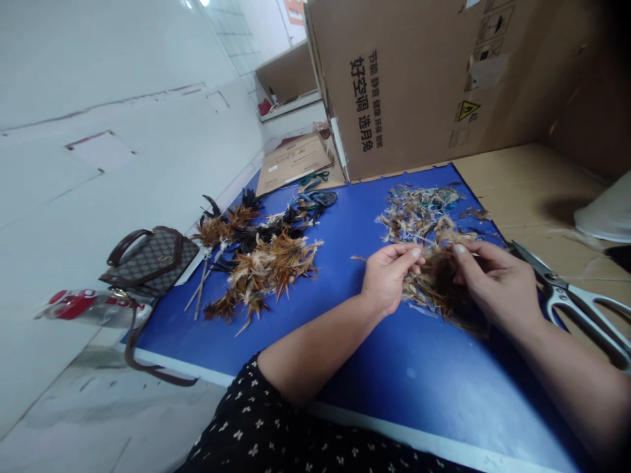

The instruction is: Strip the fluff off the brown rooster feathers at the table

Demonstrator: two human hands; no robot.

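My left hand (392, 276) is closed in a pinch, thumb against the fingers, with a thin pale strand or quill between them. Opposite it, my right hand (493, 279) pinches brown feathers (436, 272) between thumb and forefinger. Both hands are over the near side of a loose pile of feathers and bits of string (419, 210) on the blue table (374, 368). Whether the strand joins the two hands is too fine to tell. Large scissors (566, 292) with pale handles lie beside my right hand, partly behind the wrist.
Bundles of brown and black feathers (271, 263) lie on the table's left half. A handbag (155, 259) and a plastic bottle (98, 307) are at the left edge. Behind stands a tall cardboard box (409, 85). Flattened cardboard (293, 161) and dark cords (315, 197) lie farther back.
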